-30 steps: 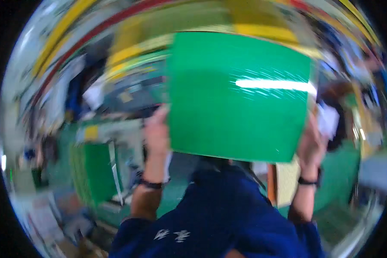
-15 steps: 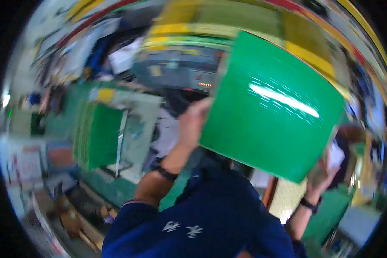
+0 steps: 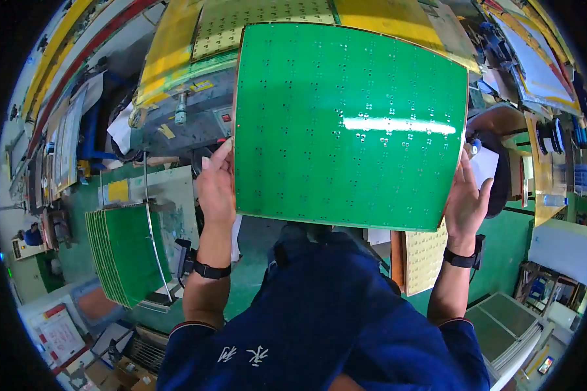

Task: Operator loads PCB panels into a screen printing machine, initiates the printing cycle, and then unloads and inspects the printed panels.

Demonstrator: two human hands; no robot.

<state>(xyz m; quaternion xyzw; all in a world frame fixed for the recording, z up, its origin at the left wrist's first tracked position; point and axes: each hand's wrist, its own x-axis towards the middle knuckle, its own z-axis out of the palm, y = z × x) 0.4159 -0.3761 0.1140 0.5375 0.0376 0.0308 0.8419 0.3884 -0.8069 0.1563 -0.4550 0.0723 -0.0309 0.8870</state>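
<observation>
Apparently edge-held to spare its face: green panel [image 3: 293, 163] | left hand [image 3: 216, 192] left of it, right hand [image 3: 466, 207] right | grip: part-open, holding edges

Out there I have the board [image 3: 346, 137] between the left hand [image 3: 216, 189] and the right hand [image 3: 466, 203], in front of the machine [image 3: 199, 124]. Left of the left hand I see a rack [image 3: 151, 229] with a row of boards [image 3: 125, 257] in it; a cardboard box [image 3: 127, 375] lies nearer me. Paper [image 3: 485, 163] lies just right of the board, a bottle [image 3: 554, 201] farther right.
</observation>
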